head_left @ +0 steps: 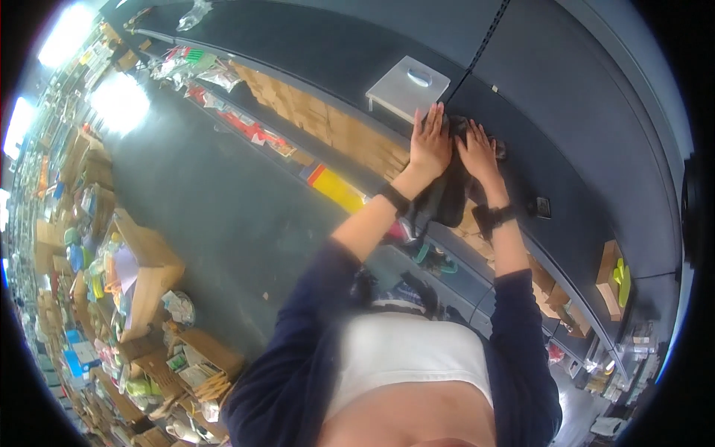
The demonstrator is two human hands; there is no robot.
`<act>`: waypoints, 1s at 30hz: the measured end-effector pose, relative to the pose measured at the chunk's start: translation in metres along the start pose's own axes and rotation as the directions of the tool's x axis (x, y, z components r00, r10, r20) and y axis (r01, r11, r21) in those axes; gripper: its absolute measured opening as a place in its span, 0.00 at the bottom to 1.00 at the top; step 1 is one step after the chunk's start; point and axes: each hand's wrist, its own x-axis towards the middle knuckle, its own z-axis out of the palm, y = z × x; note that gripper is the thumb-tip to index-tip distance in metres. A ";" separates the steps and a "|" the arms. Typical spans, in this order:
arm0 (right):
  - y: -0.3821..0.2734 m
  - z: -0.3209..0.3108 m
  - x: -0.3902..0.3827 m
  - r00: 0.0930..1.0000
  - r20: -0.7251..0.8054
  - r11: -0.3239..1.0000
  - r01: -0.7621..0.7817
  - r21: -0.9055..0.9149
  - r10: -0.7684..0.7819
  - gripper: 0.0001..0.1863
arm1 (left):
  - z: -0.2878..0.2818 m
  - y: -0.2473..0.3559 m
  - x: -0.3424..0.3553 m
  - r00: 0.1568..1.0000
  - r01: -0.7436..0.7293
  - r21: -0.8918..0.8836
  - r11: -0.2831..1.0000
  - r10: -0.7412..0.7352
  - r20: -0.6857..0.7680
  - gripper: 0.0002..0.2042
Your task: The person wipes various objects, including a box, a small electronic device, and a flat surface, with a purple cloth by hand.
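My left hand [430, 141] lies flat with fingers together on a dark grey cloth [445, 197] spread on a dark tabletop [313, 45]. Just to its right, my right hand [477, 151] presses flat on the same cloth. Part of the cloth hangs over the table's front edge below both wrists. Each wrist wears a black band. A small white square board [408, 87] with an oval hole lies just beyond my left hand.
A small black device [543, 206] rests on the tabletop right of my right wrist. Brown cartons [328, 123] fill the shelf under the table. Open cardboard boxes [145, 268] with mixed items crowd the floor at left. A yellow-green object [622, 279] sits in a box at right.
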 end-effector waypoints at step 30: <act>0.009 -0.033 -0.052 0.926 0.361 0.989 -0.139 0.045 0.113 0.33 | -0.053 0.003 -0.056 0.944 -0.153 -0.470 0.869 0.270 0.191 0.24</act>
